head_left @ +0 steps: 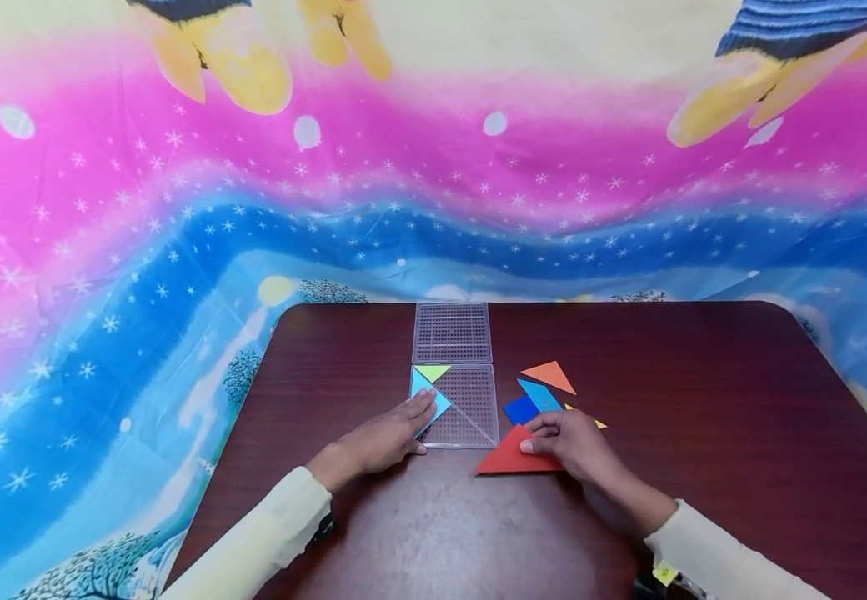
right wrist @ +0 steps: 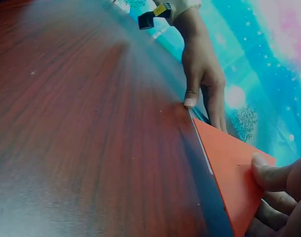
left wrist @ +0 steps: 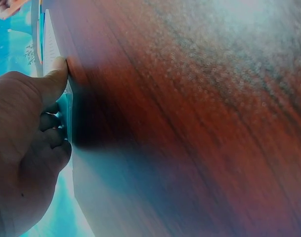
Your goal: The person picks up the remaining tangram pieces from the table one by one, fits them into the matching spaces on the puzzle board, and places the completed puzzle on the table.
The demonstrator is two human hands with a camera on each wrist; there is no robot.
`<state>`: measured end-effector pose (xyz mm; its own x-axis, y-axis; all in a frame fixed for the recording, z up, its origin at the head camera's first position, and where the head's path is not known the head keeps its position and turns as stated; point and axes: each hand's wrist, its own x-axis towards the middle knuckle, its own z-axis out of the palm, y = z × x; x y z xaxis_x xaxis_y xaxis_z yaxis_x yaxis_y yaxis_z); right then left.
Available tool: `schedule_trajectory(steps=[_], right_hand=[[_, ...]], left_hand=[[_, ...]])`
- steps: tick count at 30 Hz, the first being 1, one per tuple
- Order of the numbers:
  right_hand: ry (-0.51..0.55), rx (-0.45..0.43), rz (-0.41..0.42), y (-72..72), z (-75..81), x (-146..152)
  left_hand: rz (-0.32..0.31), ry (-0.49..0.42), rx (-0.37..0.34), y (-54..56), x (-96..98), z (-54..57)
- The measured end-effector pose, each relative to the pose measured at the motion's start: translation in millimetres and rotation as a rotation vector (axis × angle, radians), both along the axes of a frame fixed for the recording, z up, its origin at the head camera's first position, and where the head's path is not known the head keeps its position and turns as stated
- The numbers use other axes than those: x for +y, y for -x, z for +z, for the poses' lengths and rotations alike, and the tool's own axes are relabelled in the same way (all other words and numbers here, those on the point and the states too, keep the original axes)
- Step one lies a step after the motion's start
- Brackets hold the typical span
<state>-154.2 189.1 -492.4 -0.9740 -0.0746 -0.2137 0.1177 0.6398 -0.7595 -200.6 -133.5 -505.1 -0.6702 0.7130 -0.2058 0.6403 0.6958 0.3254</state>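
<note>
My right hand [head_left: 583, 446] pinches a large red triangle [head_left: 512, 454], thumb on its upper face, just right of the clear square case's near half [head_left: 471, 404]. In the right wrist view the triangle [right wrist: 229, 168] looks orange-red and is tilted above the table. My left hand [head_left: 392, 429] lies with extended fingers over a light blue triangle [head_left: 420, 383] in the case, partly covering it. The left thumb [left wrist: 59, 66] touches the case's near edge. A small lime green triangle [head_left: 432, 372] sits at the case's far left corner, beside the light blue one.
Right of the case lie a dark blue piece [head_left: 519, 410], a blue parallelogram [head_left: 538, 394], an orange triangle [head_left: 551, 375] and a yellow piece [head_left: 598, 422] partly behind my right hand. The gridded far half [head_left: 452, 333] of the case reaches the table's back edge. A patterned cloth [head_left: 433, 183] hangs behind.
</note>
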Motion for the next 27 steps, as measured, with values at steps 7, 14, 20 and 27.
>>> schedule_trajectory(steps=[7, 14, 20, 27], right_hand=[[-0.012, 0.065, 0.020, 12.2, 7.4, 1.0], [-0.010, -0.002, 0.020, 24.3, 21.2, -8.0], [0.022, -0.013, 0.052, 34.3, 32.9, -12.5], [0.119, -0.037, 0.061, 45.6, 35.1, -17.4]], left_hand=[[-0.002, -0.023, 0.007, -0.3, -2.6, -1.3], [-0.002, -0.035, 0.004, -1.0, -2.2, -0.8], [-0.005, -0.026, 0.009, -1.1, -1.3, -2.6], [-0.008, -0.038, 0.001, 0.1, -2.1, -2.0]])
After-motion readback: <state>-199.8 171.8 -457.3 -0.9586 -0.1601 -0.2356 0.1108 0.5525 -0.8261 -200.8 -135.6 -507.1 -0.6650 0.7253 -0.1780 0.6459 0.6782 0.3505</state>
